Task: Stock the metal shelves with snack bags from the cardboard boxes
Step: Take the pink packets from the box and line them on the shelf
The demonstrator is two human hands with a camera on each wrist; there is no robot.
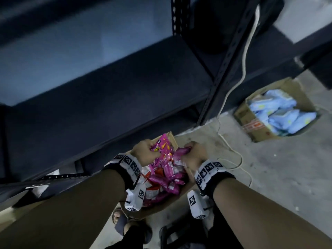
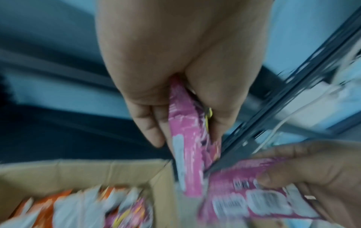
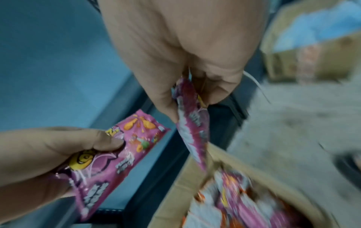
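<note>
A pink snack bag is pinched between thumb and fingers of the left hand, held above the far edge of the open cardboard box on the floor. A second pink bag is gripped at its end by the curled fingers of the right hand, hanging over the box's far right corner. The two bags are held close together, just apart. The box is seen filled with pink and orange-white snack bags, lying in a loose heap. The dark metal shelving stands directly beyond the box; its lower shelf is seen bare. A second cardboard box holding light blue bags sits on the floor, well apart to the right, by the shelf's upright. A white cable runs down that upright onto the floor.
</note>
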